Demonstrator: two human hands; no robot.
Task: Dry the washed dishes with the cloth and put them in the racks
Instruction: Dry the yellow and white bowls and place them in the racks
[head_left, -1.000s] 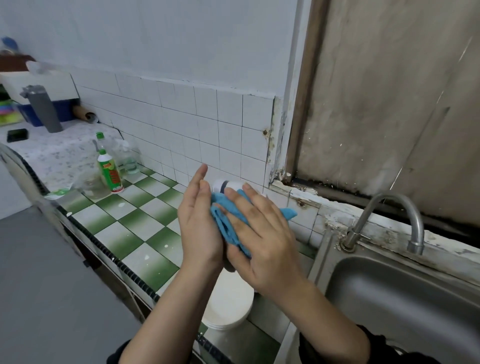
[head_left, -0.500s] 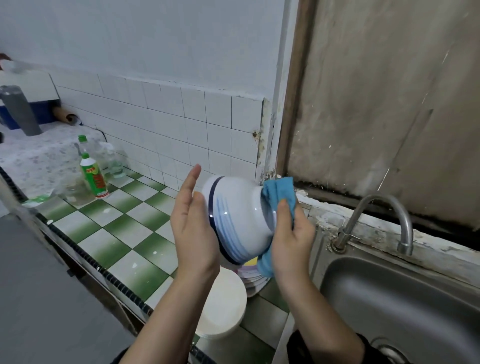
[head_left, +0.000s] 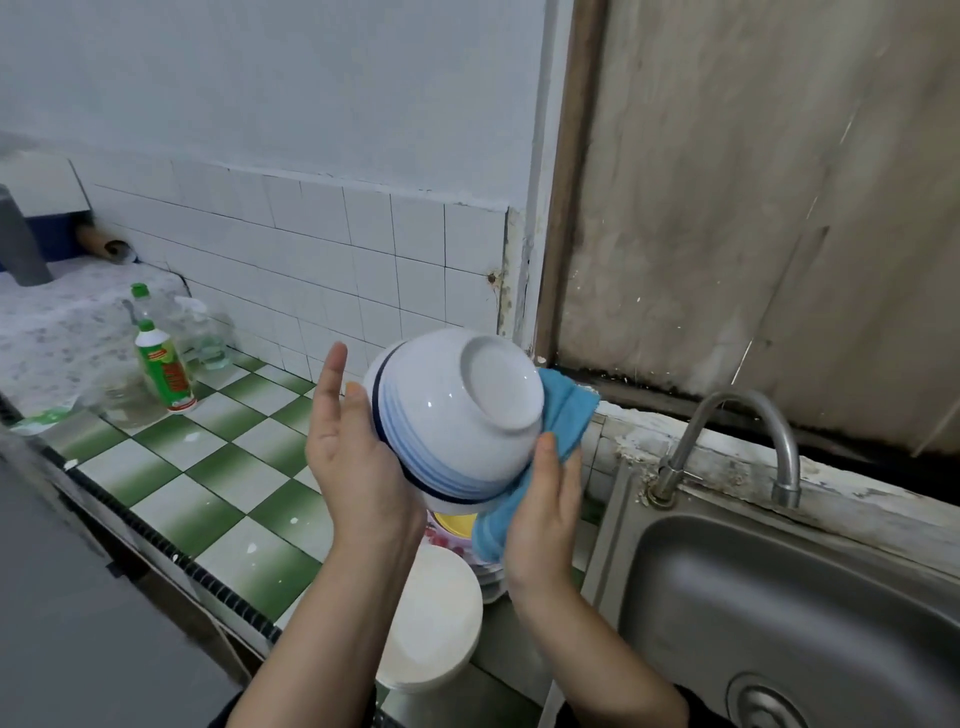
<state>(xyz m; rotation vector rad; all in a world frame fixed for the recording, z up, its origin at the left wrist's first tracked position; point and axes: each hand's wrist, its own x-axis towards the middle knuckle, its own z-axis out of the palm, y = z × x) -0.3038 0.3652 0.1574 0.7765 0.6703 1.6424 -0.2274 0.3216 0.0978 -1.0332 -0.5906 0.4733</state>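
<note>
**dishguy:** Blue-banded white bowl (head_left: 457, 410) is being held up over the stacked plates (head_left: 431, 623), just left of the sink (head_left: 613, 519), foot turned toward the camera. Why's it being tipped like that?

**suds42:** prob so the outside is being reached by the cloth (head_left: 563, 421). It's being braced by the left hand (head_left: 358, 457), fingers straight and flat at the rim. The cloth is being gripped in the right hand (head_left: 540, 519), thumb on top, other fingers hidden. Glaze is looking glossy, maybe damp tbh.
</note>
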